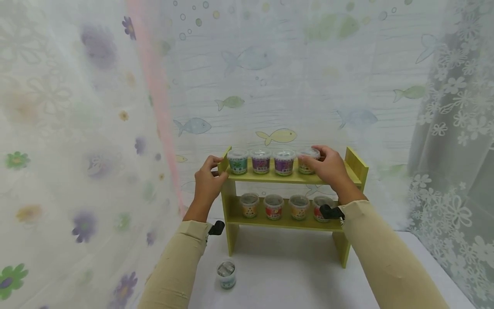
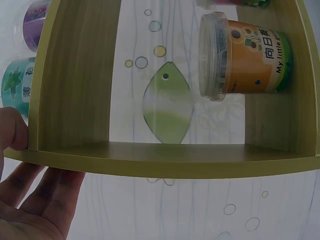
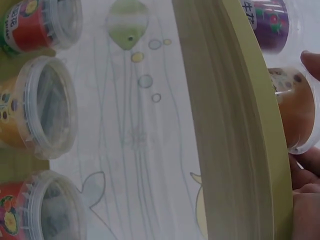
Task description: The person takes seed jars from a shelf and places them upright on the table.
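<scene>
Orange-labelled cup (image 1: pixel 305 169), right of centre in the head view, is pinched by the right hand (image 1: pixel 328 167); the left hand (image 1: pixel 208 182) grips the shelf (image 1: pixel 230 236). Best brace the shelf and keep the cup upright.

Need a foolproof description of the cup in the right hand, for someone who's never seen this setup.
Find the two-tier yellow-green shelf standing on the white table. On its upper tier, go to the right end of the row of four, where the right hand grips a lidded cup. Its orange label is the only one in that row; the others are purple or teal.
</scene>
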The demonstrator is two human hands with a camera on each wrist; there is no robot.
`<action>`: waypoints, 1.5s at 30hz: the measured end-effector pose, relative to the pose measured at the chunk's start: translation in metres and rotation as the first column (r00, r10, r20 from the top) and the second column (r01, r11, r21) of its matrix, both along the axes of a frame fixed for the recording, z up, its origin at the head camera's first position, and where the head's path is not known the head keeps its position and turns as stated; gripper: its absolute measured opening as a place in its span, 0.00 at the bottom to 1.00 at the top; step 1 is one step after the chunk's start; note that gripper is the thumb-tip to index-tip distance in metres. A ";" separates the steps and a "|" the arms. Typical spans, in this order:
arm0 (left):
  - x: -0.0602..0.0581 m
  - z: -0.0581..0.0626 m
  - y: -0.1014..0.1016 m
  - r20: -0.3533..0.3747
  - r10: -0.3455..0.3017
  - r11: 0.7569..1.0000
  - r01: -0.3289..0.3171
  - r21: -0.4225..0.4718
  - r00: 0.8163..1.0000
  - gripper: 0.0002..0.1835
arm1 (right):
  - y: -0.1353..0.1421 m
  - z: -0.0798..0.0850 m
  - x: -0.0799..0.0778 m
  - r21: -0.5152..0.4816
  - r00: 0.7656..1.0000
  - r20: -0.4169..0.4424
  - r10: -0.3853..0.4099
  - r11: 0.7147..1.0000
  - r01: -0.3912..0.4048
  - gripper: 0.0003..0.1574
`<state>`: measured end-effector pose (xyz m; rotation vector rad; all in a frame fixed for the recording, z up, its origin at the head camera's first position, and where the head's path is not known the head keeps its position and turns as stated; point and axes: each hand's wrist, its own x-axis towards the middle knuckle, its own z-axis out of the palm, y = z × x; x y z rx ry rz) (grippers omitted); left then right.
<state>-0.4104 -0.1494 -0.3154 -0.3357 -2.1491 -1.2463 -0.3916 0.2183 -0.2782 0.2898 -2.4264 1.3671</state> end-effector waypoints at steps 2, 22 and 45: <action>0.000 0.000 0.000 0.008 0.001 1.000 -0.001 0.001 1.000 0.19 | 0.001 0.000 0.000 -0.013 1.000 0.010 0.017 1.000 -0.017 0.59; -0.003 0.000 0.001 -0.006 -0.001 1.000 0.001 0.007 1.000 0.19 | 0.004 0.002 -0.003 -0.022 0.998 0.048 0.026 0.999 -0.025 0.63; -0.006 0.000 0.000 -0.016 -0.001 1.000 0.001 0.013 1.000 0.19 | 0.003 0.006 0.003 -0.022 0.999 0.042 0.018 1.000 -0.017 0.60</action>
